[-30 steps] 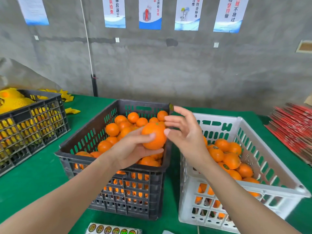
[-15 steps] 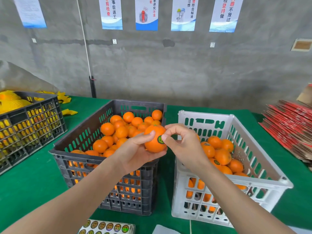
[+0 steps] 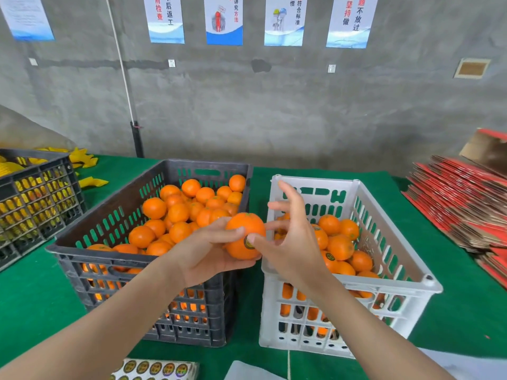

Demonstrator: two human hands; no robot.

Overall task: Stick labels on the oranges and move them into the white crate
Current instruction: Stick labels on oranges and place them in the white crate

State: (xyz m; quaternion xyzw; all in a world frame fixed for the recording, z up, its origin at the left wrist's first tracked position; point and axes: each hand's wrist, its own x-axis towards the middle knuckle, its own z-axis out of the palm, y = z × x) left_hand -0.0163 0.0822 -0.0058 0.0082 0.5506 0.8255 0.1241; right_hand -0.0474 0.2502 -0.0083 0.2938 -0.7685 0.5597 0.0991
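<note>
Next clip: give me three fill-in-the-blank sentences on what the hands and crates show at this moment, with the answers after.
1. The left hand holds one orange, and the right hand's ____ presses the label on it.
2. The labelled oranges lie in the ____ crate.
3. The sheet of labels lies on the ____ table cover.

Missing words: thumb; white; green.
</note>
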